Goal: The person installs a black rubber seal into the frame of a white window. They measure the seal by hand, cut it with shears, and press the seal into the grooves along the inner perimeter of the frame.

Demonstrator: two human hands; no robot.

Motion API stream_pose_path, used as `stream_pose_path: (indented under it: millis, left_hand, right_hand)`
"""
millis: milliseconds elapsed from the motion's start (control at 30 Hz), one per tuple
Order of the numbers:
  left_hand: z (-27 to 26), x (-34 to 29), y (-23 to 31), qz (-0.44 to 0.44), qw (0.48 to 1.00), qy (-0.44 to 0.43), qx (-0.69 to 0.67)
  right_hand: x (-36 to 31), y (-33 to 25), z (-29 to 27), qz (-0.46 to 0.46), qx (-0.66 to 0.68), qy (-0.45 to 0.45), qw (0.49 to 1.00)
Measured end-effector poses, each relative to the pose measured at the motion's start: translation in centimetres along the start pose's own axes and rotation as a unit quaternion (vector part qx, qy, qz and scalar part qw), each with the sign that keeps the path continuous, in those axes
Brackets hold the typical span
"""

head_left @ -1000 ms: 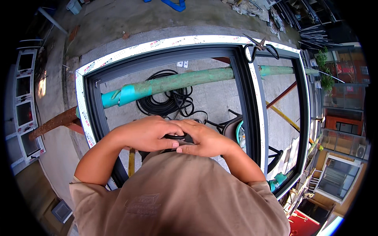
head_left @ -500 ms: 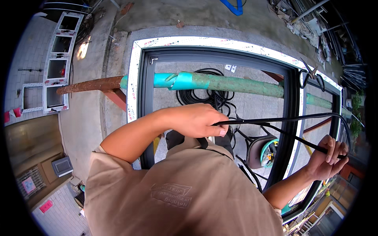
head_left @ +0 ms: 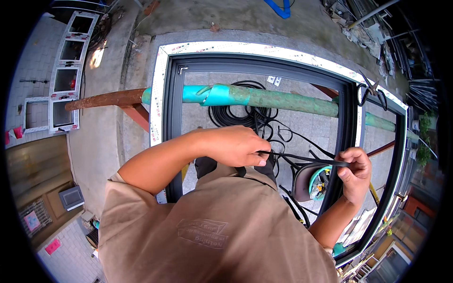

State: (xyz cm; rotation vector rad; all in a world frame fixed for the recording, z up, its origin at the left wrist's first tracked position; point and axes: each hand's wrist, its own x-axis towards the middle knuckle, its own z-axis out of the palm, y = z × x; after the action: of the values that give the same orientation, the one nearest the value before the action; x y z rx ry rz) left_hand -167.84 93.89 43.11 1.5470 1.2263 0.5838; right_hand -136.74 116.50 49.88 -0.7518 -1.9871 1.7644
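A black rubber sealing strip (head_left: 302,158) stretches between my hands, over a dark grey window frame (head_left: 264,64) with white film on its outer faces. My left hand (head_left: 240,145), in front of my body, is closed on one part of the strip. Farther right, my right hand (head_left: 355,172) pinches it between thumb and fingers beside the upright bar of the frame. More of the strip runs from the right hand back toward a coil (head_left: 222,112) on the ground. Black-handled scissors (head_left: 373,89) lie on the frame's far right part.
A green and rusty pipe (head_left: 292,103) passes beneath the frame as a support. Below the opening are a dark stool (head_left: 302,184) and a teal bucket (head_left: 317,181) with small items. White-filmed window frames (head_left: 66,78) lean at the left; scrap (head_left: 373,52) lies far right.
My right hand has moved left, closer to my left hand. The wide loop of strip at the right is gone, and the strip now runs short between both hands. The left hand stays nearly still.
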Motion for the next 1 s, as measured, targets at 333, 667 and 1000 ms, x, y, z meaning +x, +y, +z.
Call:
stream_pose_path:
  millis: [333, 667, 1000]
  left_hand:
    - [-1.5, -0.3, 0.9, -0.029, 0.999, 0.039, 0.000]
    - [-1.2, -0.5, 0.3, -0.031, 0.998, 0.025, 0.048]
    - [-1.8, 0.4, 1.3, -0.063, 0.997, -0.008, 0.032]
  right_hand:
    - [-0.3, -0.8, -1.6, -0.039, 0.014, -0.004, 0.999]
    - [0.3, -0.7, -3.8, -0.091, 0.141, 0.058, 0.984]
    - [2.3, 0.5, 6.9, 0.140, -0.064, -0.167, 0.974]
